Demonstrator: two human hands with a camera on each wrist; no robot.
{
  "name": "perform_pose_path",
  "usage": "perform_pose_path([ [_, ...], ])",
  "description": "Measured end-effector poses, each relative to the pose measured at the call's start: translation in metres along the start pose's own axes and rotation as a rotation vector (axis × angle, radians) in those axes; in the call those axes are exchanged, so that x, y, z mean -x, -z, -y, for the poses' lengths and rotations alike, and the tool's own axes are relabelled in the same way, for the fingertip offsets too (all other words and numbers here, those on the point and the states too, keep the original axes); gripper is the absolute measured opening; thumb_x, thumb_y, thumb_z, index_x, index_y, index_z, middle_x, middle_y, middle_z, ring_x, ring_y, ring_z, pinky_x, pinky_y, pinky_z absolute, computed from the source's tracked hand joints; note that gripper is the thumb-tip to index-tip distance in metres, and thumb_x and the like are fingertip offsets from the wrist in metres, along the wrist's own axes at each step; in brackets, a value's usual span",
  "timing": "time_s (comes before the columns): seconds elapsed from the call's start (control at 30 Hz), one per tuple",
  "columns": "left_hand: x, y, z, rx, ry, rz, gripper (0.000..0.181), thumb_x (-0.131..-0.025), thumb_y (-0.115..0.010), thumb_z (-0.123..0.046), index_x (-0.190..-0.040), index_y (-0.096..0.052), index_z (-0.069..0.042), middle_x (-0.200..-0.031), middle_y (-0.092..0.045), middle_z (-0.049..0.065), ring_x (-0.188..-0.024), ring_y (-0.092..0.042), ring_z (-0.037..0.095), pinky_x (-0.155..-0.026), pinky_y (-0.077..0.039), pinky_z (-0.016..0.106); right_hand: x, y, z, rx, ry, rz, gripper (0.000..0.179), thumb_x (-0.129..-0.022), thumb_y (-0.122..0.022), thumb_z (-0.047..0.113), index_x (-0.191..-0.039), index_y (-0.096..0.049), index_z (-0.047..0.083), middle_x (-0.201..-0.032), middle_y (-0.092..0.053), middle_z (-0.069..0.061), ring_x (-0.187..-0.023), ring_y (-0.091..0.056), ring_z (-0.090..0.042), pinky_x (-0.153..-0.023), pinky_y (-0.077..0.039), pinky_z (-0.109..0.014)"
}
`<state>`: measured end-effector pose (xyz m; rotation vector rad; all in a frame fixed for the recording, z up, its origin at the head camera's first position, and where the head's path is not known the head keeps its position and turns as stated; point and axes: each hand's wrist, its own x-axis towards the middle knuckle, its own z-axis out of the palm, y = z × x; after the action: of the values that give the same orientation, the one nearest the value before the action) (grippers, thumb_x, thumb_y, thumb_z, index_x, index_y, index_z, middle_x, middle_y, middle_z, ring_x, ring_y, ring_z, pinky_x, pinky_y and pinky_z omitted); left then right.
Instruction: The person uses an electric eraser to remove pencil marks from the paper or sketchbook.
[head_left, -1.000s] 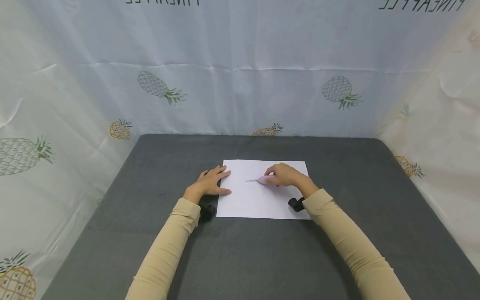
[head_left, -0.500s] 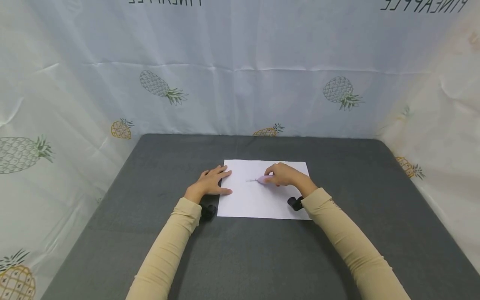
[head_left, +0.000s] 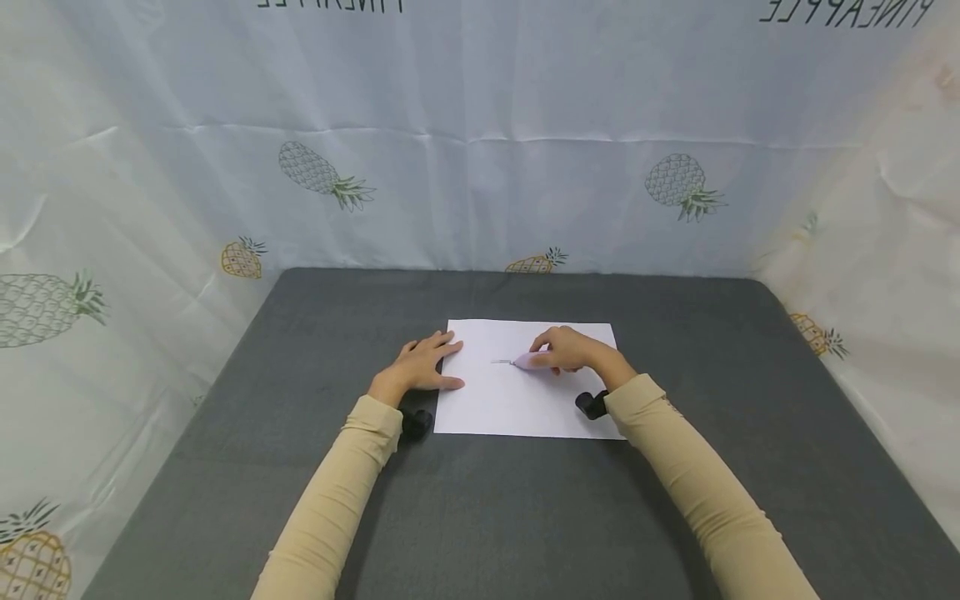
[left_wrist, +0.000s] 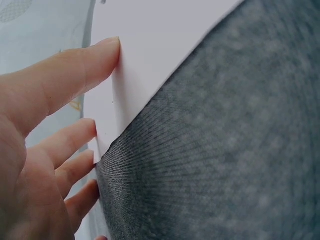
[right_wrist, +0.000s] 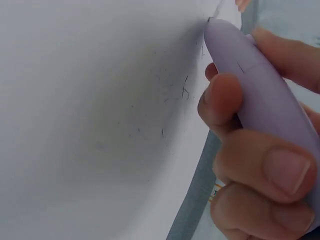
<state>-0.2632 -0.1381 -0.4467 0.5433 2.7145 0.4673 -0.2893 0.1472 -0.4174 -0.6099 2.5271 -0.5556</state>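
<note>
Right hand [head_left: 573, 348] curls around a lilac tool [right_wrist: 267, 97], likely light, stiff, best held mid-barrel; left hand [head_left: 418, 364], fingers spread, touches paper [head_left: 510, 408].

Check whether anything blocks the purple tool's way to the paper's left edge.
Yes, at the end: the left hand reaches over the left edge of the paper. Nearer, a thin grey streak shows off the tip of the purple tool; I can't tell whether it's a mark or part of the tool.
</note>
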Motion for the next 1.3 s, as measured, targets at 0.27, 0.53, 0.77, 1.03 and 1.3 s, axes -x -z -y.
perform_pose_path([
  [0.27,0.002,0.000,-0.001,0.008,0.001,-0.001,0.079,-0.088,-0.064,-0.046,-0.152,-0.030,-0.015,-0.163,-0.020,0.011,-0.153,-0.014,0.034,-0.121,-0.010,0.061,-0.001,-0.003,-0.007,-0.117,0.024,0.002,0.028,-0.096,-0.058,0.027,-0.120,-0.055,0.014,-0.058,-0.055,-0.001,-0.041,-0.034,-0.009,-0.041,-0.033,-0.021],
  [0.53,0.002,0.001,0.001,0.001,0.004,0.000,0.079,-0.088,-0.064,-0.047,-0.152,-0.030,-0.015,-0.164,-0.019,0.010,-0.153,-0.013,0.034,-0.121,-0.010,0.061,-0.001,-0.001,-0.007,-0.171,0.037,0.023,0.026,-0.095,-0.057,0.027,-0.116,-0.058,0.013,-0.059,-0.056,-0.002,-0.039,-0.034,-0.009,-0.041,-0.032,-0.021],
  [0.77,0.000,0.001,0.001,0.000,0.000,0.003,0.079,-0.088,-0.064,-0.047,-0.152,-0.030,-0.015,-0.163,-0.019,0.010,-0.153,-0.013,0.034,-0.121,-0.010,0.061,-0.002,-0.002,-0.011,-0.233,0.035,0.053,0.027,-0.096,-0.055,0.024,-0.119,-0.057,0.011,-0.058,-0.056,0.000,-0.040,-0.034,-0.008,-0.041,-0.030,-0.021],
  [1.03,0.001,0.001,0.000,-0.003,0.001,-0.001,0.079,-0.088,-0.064,-0.046,-0.152,-0.031,-0.015,-0.163,-0.020,0.011,-0.153,-0.014,0.033,-0.121,-0.010,0.061,-0.005,-0.001,-0.014,-0.240,0.041,0.070,0.028,-0.096,-0.055,0.023,-0.121,-0.057,0.010,-0.058,-0.055,0.000,-0.040,-0.034,-0.008,-0.041,-0.030,-0.020],
  [1.3,-0.001,0.000,0.000,-0.005,0.004,0.002,0.078,-0.089,-0.064,-0.046,-0.152,-0.031,-0.015,-0.163,-0.020,0.010,-0.153,-0.014,0.033,-0.122,-0.010,0.060,-0.003,-0.001,-0.012,-0.258,0.039,0.080,0.028,-0.096,-0.056,0.023,-0.121,-0.057,0.010,-0.058,-0.055,0.000,-0.039,-0.033,-0.008,-0.041,-0.030,-0.021],
])
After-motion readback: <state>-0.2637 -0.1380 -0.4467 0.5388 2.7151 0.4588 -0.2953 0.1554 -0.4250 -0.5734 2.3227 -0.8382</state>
